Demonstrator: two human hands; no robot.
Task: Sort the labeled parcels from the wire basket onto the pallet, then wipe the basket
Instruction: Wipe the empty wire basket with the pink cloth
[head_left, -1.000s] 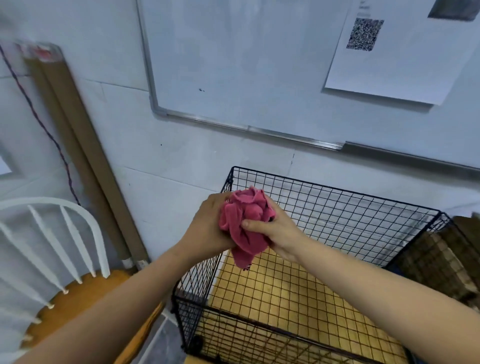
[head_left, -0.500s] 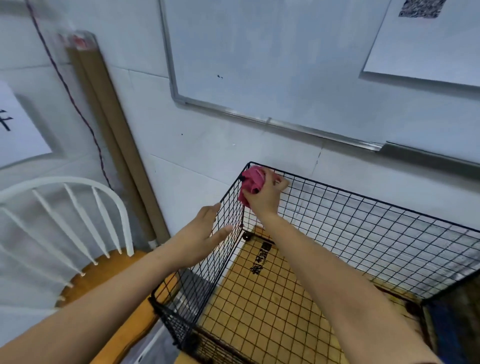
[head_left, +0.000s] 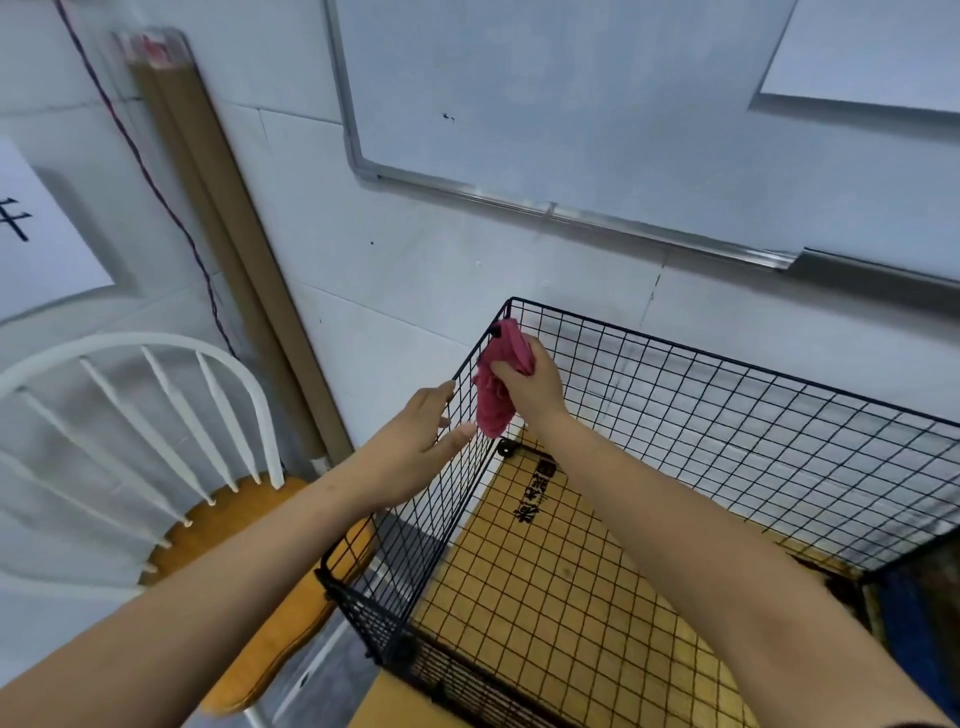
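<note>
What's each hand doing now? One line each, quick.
Left hand: open, fingers against the wire basket's side.
Right hand: grips the pink cloth at the basket's corner.

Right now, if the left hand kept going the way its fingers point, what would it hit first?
The side mesh of the basket: the left hand has its fingertips right at the wires, though contact is unclear. The cloth hangs just behind it.

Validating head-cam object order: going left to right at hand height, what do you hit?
white chair → cardboard tubes → left hand → pink cloth → right hand. The wire basket spans under and past both hands, so it is left out.
</note>
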